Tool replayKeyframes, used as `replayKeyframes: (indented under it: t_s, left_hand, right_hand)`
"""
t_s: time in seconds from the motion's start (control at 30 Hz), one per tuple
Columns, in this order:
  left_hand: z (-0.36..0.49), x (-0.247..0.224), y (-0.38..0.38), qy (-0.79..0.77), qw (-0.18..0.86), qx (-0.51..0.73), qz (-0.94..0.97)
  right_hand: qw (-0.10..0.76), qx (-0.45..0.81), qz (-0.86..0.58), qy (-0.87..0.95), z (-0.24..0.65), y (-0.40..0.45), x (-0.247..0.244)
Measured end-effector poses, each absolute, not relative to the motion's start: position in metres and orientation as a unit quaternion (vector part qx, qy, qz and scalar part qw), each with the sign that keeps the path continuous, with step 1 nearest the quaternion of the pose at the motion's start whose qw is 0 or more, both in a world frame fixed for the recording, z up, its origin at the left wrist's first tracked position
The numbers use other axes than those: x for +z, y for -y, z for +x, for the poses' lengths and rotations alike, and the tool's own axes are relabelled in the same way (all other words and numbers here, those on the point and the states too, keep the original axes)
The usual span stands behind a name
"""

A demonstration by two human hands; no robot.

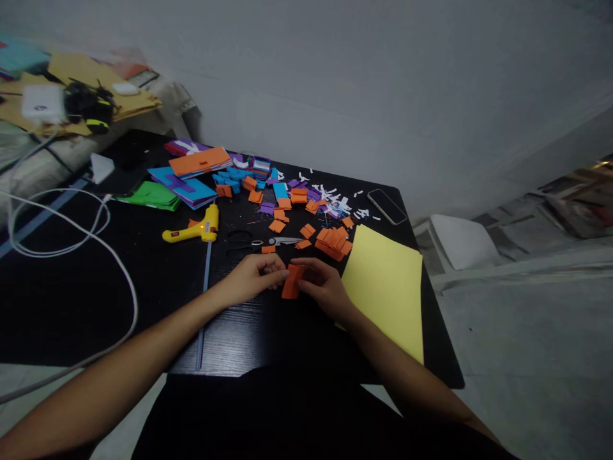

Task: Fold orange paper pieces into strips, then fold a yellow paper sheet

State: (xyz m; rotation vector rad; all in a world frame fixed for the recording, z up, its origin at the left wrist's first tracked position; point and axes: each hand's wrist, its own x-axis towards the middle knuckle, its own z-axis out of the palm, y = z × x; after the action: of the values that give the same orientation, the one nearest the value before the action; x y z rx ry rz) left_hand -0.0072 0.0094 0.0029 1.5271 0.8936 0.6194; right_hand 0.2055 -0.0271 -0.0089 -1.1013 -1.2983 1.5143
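Head view shows the left hand (261, 276) and right hand (324, 285), fingers curled nearly closed, pinching opposite edges of an orange paper piece (292, 283) over the table (230, 342), probably to steady it, with orange folded pieces (334, 241) just beyond, seemingly placed for easy reach.

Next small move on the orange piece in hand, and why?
Probably press its fold flatter: the orange paper piece looks bent, the left hand and right hand both have fingers at its edges, and similar folded orange pieces are heaped just beyond.
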Motion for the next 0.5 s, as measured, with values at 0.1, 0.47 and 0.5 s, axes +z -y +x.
replayKeyframes:
  t_s: [0.1, 0.47, 0.5]
  left_hand:
    - [-0.0068, 0.0019, -0.0085, -0.393, 0.57, 0.269, 0.669]
    - [-0.0076, 0.0003, -0.0072, -0.382, 0.534, 0.257, 0.709]
    - [-0.0077, 0.0001, -0.0071, -0.383, 0.53, 0.257, 0.711]
  right_hand:
    - [0.421, 0.608, -0.446, 0.504, 0.2053, 0.0269, -0.0101]
    - [0.426, 0.572, -0.494, 0.497, 0.2047, 0.0268, -0.0116]
    - [0.426, 0.562, -0.501, 0.501, 0.2047, 0.0269, -0.0109]
